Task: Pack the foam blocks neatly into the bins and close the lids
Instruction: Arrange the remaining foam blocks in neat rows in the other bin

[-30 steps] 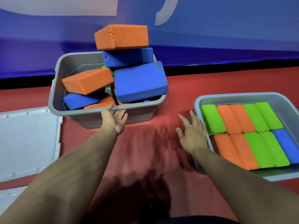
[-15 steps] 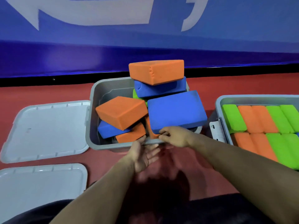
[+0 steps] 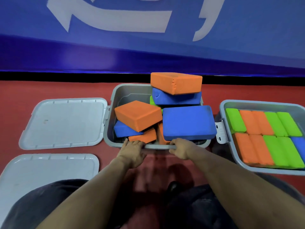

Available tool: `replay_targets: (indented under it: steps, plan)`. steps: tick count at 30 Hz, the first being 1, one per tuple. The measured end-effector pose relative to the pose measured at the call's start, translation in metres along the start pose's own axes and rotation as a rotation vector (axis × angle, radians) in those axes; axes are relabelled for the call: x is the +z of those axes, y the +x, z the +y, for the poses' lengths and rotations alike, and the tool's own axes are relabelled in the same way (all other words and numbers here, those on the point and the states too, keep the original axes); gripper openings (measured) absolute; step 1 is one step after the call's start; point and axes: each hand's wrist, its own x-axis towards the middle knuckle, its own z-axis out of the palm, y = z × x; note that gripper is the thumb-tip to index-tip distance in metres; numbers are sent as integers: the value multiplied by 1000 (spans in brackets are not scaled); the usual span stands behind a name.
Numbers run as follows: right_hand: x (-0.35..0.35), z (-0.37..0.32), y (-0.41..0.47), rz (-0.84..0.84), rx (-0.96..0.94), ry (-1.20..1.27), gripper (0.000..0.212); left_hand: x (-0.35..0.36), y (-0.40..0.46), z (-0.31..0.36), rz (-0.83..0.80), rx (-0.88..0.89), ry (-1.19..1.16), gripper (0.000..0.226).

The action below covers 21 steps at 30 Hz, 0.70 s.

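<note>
A grey bin (image 3: 113,103) sits in the middle of the red floor, heaped untidily with orange and blue foam blocks. A large blue block (image 3: 188,122) overhangs its near right side, and an orange block (image 3: 175,82) tops the pile. My left hand (image 3: 132,151) and my right hand (image 3: 181,148) both grip the bin's near rim, fingers curled over it. A second grey bin (image 3: 257,104) on the right holds green, orange and blue blocks packed upright in two neat rows.
Two grey lids lie on the floor to the left: one (image 3: 66,123) beside the heaped bin, another (image 3: 47,172) nearer to me. A blue wall (image 3: 148,52) with a black base strip runs behind the bins. My dark-clothed knees fill the bottom.
Both hands went from hovering open over the floor to the heaped bin's near rim and now grip it. The view shifted, so the heaped bin sits central and closer.
</note>
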Motion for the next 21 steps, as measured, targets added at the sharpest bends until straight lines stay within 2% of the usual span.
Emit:
replay_targets:
  steps: [3, 5, 10, 11, 13, 15, 16, 18, 21]
  plan:
    - [17, 2, -16, 51, 22, -26, 40, 3, -4, -4, -42, 23, -61, 48]
    - [28, 5, -24, 75, 39, -40, 40, 12, -9, -6, -91, 5, -214, 43]
    - [36, 7, -33, -14, 127, -145, 55, 26, -23, -4, -317, -32, -577, 14]
    - [36, 7, -34, -44, 131, -155, 59, 27, -26, -6, -367, -51, -620, 23]
    - [34, 5, -38, -101, 128, -163, 61, 25, -34, -7, -407, -103, -755, 60]
    - [29, 1, -41, -143, 129, -166, 55, 17, -41, -7, -390, -271, -985, 89]
    - [26, -4, -42, -145, 126, -165, 49, 10, -44, -7, -368, -365, -1116, 94]
    - [14, -17, -46, -121, 96, -107, 40, -9, -47, -10, -295, -518, -1340, 86]
    - [-16, -48, -56, -71, 3, 47, 44, -22, -42, -18, -182, -641, -1529, 82]
